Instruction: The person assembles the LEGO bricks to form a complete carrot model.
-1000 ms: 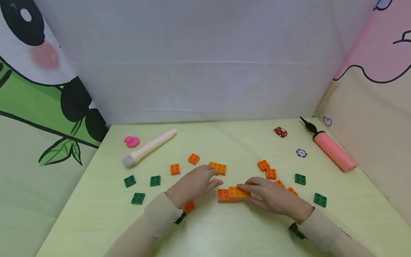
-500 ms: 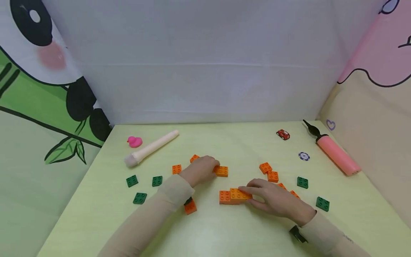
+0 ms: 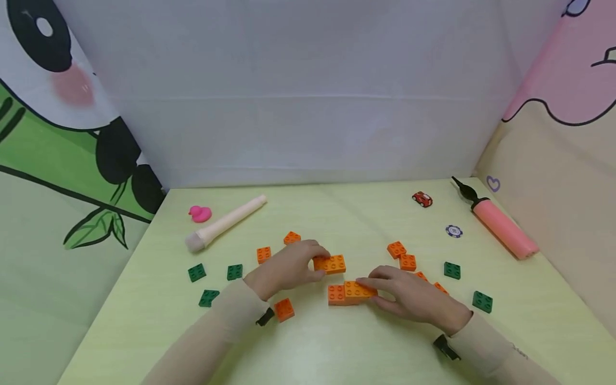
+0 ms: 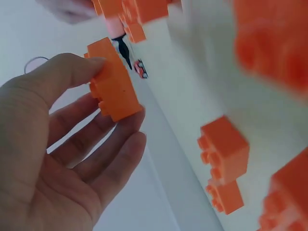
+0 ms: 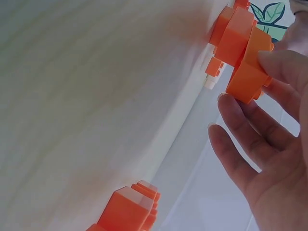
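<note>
My left hand pinches a long orange toy building brick between thumb and fingertips; the left wrist view shows this brick tilted, its studs toward the palm. Just nearer the body, my right hand holds the right end of a lighter orange brick with thumb and fingers. That brick sits on a darker orange brick, offset to the right, as the right wrist view also shows with the upper brick. A small gap separates the left hand's brick from this stack.
Loose orange bricks lie around both hands, with green bricks farther out on each side. Behind are a pink duck, a pale tube, a red toy car, a chip and a pink pump.
My left hand reached the long orange brick at the back, took hold of it and drew it a little nearer the stack. My right hand stays on the stacked bricks.
</note>
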Available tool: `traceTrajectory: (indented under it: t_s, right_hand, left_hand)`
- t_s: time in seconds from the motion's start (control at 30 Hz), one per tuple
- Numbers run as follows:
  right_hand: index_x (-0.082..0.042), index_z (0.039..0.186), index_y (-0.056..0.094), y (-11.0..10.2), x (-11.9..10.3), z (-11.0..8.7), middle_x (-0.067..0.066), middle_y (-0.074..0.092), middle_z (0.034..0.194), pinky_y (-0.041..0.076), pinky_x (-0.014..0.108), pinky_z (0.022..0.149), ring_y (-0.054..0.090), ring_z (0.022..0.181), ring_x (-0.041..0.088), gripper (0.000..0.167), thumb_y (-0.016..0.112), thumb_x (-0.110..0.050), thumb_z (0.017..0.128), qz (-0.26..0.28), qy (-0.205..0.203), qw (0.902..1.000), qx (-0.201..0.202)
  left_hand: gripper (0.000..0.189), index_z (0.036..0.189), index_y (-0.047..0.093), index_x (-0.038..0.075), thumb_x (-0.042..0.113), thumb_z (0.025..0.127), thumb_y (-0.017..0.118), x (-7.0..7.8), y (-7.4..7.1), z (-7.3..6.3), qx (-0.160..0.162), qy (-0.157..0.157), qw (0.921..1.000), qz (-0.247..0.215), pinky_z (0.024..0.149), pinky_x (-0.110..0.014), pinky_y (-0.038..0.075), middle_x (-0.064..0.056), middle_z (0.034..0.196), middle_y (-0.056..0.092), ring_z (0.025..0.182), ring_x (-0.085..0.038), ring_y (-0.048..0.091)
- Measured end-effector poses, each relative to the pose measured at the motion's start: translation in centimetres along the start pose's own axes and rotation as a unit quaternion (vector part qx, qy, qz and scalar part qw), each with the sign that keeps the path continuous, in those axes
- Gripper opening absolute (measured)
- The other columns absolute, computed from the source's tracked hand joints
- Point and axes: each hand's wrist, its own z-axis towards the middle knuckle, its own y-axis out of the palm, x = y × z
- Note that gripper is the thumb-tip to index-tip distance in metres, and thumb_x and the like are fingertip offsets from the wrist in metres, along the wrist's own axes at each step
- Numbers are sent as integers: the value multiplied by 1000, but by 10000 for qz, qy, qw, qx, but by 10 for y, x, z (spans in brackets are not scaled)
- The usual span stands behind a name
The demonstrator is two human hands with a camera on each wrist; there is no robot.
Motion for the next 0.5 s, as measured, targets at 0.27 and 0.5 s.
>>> traceTrajectory:
  t_s: [0.27,0.5]
  right_hand:
    - [-26,138,62,0,0,2,-6,64,117,56,29,84,61,98,10,44,69,-28,95,-7,-91,9999,90]
    - [-26,138,62,0,-1,2,-5,64,118,56,30,85,61,99,11,44,69,-29,95,-16,-51,10000,19]
  left_hand:
    - [34,123,70,16,28,92,72,2,19,-35,188,349,9992,103,86,-26,54,4,115,64,96,-10,61]
    - [32,123,70,15,26,92,71,3,25,-39,164,284,9995,-44,89,-27,53,4,116,64,99,-10,59]
